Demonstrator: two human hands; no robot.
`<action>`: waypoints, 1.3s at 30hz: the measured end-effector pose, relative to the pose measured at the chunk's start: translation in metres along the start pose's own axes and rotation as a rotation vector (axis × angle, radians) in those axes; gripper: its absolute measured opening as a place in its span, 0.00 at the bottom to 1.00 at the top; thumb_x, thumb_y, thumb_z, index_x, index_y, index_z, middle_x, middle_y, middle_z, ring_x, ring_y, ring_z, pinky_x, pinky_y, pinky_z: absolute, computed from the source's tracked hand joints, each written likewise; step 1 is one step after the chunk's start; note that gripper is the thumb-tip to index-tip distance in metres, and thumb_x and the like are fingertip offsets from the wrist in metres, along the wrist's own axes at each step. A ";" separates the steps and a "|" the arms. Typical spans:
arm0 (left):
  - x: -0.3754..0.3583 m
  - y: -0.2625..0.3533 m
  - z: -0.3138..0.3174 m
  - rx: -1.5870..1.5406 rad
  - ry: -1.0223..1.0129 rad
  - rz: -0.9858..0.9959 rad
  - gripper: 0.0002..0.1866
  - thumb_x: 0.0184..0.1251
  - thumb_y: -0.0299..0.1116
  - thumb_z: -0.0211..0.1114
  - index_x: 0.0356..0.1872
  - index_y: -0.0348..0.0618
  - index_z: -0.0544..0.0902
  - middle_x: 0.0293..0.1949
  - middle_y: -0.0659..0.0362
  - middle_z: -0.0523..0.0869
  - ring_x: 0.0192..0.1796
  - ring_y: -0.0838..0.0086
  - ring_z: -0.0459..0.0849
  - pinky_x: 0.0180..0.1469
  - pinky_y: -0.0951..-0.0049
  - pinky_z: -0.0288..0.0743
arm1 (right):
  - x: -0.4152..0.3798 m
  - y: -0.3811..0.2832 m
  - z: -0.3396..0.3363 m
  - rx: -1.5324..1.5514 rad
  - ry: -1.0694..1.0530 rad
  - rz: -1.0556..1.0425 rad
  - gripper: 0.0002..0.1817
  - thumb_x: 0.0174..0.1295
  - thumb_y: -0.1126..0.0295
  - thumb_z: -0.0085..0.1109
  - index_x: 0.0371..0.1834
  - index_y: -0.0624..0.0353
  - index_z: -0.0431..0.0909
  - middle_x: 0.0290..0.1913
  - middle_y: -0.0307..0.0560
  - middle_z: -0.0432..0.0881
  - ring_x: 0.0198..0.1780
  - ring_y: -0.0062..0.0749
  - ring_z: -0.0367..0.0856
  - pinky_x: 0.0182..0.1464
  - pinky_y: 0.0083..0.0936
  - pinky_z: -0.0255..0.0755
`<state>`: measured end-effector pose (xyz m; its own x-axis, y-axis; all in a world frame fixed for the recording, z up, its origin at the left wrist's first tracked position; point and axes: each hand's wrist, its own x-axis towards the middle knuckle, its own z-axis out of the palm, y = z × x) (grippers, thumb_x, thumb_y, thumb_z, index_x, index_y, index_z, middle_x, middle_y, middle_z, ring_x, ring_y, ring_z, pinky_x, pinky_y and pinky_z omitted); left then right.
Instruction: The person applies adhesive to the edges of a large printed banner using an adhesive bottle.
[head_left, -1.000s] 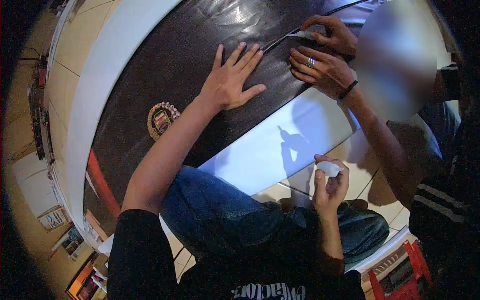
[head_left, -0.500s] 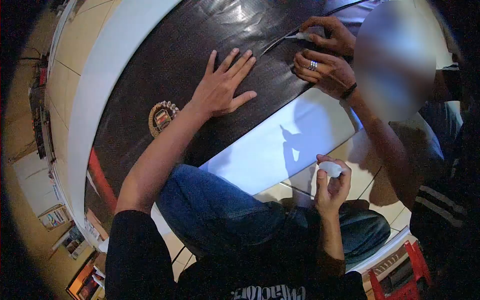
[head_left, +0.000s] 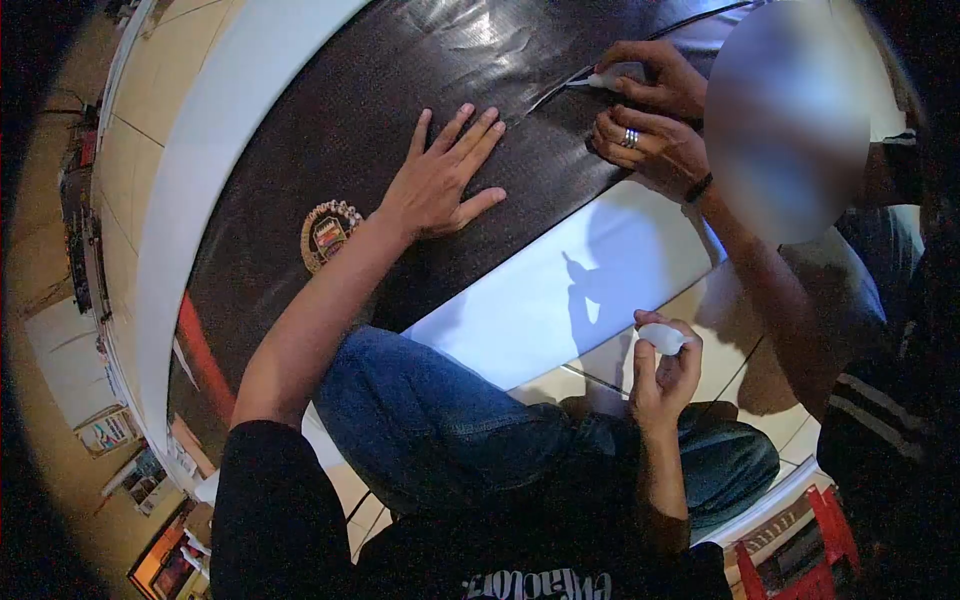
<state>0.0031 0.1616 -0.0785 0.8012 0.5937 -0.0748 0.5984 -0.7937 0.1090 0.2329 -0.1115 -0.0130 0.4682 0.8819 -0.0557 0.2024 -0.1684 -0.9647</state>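
Note:
My left hand (head_left: 440, 180) lies flat on a black, leather-like sheet (head_left: 290, 150), fingers spread and nothing in it. Close to that wrist, a round emblem with a beaded rim (head_left: 330, 235) rests on the sheet, partly covered by my forearm. Over by my knee, my right hand (head_left: 665, 385) grips a small white squeeze bottle (head_left: 662, 338) between thumb and fingers, raised off the sheet. A co-worker's hand (head_left: 665, 75) holds another squeeze bottle (head_left: 622, 74), its thin nozzle at a dark line in the sheet. The co-worker's ringed hand (head_left: 650, 145) rests beside it.
Under the sheet is a white panel (head_left: 560, 290), with shadows falling on it. A co-worker (head_left: 870, 400) sits close on the right. A red plastic stool (head_left: 825, 530) stands at the lower right. Tiled floor (head_left: 140, 110) and assorted items lie along the left.
My left hand has shifted very slightly left, still flat. The co-worker's bottle hand has moved a little, showing more of the bottle. My right hand stays put.

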 end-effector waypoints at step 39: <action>-0.001 -0.002 0.002 -0.066 0.119 0.029 0.38 0.71 0.56 0.55 0.76 0.47 0.61 0.78 0.56 0.60 0.80 0.57 0.54 0.78 0.42 0.36 | -0.001 0.000 0.003 -0.004 0.016 0.009 0.17 0.65 0.77 0.62 0.55 0.66 0.69 0.52 0.61 0.82 0.55 0.43 0.82 0.62 0.38 0.72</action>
<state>0.0011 0.1621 -0.0808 0.8094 0.5853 0.0469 0.5704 -0.8027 0.1744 0.2300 -0.1113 -0.0135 0.4837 0.8732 -0.0598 0.2018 -0.1777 -0.9632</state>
